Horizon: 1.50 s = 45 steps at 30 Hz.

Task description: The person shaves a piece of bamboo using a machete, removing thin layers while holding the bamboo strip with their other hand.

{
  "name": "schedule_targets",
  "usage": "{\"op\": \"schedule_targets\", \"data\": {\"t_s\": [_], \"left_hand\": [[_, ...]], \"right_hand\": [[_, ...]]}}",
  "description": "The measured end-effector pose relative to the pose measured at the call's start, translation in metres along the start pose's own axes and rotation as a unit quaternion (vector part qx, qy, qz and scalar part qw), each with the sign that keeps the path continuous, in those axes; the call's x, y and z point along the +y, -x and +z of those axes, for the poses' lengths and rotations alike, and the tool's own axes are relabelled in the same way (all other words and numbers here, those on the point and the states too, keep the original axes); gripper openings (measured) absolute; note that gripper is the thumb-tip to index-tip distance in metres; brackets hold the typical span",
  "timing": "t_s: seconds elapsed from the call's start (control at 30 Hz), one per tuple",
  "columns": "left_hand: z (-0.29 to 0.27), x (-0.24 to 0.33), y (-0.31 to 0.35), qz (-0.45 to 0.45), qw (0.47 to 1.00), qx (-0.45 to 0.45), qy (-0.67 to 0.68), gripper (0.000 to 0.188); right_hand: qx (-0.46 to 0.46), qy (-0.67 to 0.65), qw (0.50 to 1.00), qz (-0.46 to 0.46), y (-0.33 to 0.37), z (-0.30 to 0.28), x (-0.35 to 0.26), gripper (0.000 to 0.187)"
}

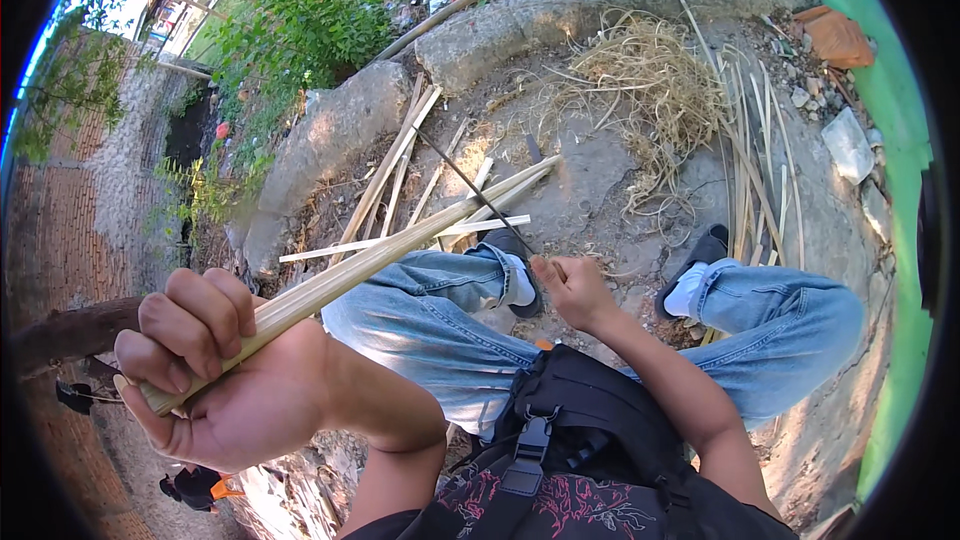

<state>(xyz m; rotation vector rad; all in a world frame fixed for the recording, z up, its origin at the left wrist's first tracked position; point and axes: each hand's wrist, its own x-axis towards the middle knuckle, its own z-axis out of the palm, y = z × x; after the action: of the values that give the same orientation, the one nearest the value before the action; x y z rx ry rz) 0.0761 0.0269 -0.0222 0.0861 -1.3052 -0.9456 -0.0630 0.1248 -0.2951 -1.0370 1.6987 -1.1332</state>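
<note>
My left hand [250, 380] is raised at the left, its fingers wrapped round the thick end of a long pale bamboo piece [385, 248]. The piece slants up to the right, tapering over my bent knee; lengthwise lines run along it, and whether it is one split piece or several strips is hard to tell. My right hand [578, 292] is closed on a thin dark blade, seemingly a knife [447, 158], its handle hidden in the fist. Its blade points up and left and crosses the bamboo near the far end; whether they touch I cannot tell.
Pale bamboo strips [392, 175] lie ahead of my left foot. Tangled curly shavings [655, 80] and longer strips [760, 165] lie ahead to the right. A rough concrete ridge [540, 15] curves behind. A green wall [905, 340] bounds the right; a black bag [590, 410] rests against my front.
</note>
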Motion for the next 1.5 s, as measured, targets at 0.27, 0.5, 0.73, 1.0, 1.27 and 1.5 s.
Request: {"op": "schedule_targets", "data": {"t_s": [0.27, 0.5, 0.73, 1.0, 1.27, 1.5], "left_hand": [[-0.004, -0.003, 0.006, 0.034, 0.999, 0.030, -0.031, 0.033], [0.005, -0.005, 0.006, 0.033, 0.998, 0.041, -0.016, 0.035], [0.021, -0.008, 0.004, 0.036, 0.998, 0.051, -0.006, 0.037], [0.020, -0.011, 0.002, 0.038, 0.998, 0.051, -0.005, 0.038], [0.001, -0.014, -0.008, 0.040, 0.999, 0.036, -0.001, 0.035], [-0.055, -0.006, -0.007, 0.059, 0.983, 0.151, -0.090, 0.032]], "right_hand": [[-0.011, 0.060, 0.994, 0.093, -0.005, -0.016, 0.028, 0.077], [-0.016, 0.046, 0.994, 0.098, -0.002, -0.022, 0.009, 0.079], [-0.013, 0.037, 0.996, 0.085, 0.000, -0.029, 0.002, 0.078], [-0.016, 0.036, 0.996, 0.074, -0.002, -0.029, 0.001, 0.078], [-0.016, 0.023, 0.999, 0.047, -0.003, -0.025, -0.004, 0.073], [-0.093, -0.068, 0.992, -0.059, 0.008, -0.004, -0.007, 0.061]]}}
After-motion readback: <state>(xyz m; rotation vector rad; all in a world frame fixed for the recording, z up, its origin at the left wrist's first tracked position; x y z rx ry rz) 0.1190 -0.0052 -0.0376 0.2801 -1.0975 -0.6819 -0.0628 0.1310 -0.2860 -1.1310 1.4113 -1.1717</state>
